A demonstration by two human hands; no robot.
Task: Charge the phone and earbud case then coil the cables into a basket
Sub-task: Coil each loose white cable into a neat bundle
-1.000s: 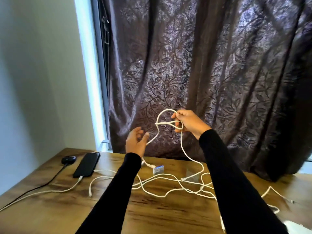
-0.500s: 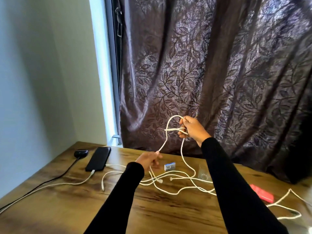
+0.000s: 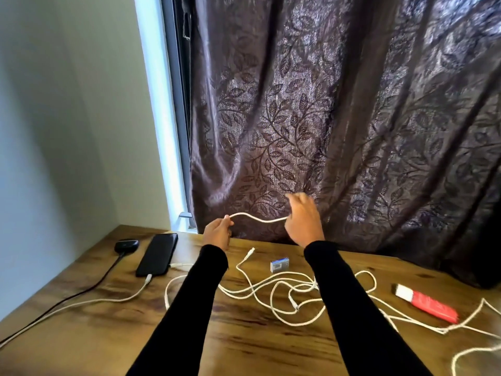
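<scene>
while both the left hand point(image 3: 217, 232) and right hand point(image 3: 303, 221) pinch a white cable point(image 3: 257, 217), they hover above the table's point(image 3: 244, 346) far edge.

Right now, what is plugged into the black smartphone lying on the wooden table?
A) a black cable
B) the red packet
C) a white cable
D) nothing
C: a white cable enters the near end of the black smartphone, while the black cable runs to the small black earbud case beside it.
</scene>
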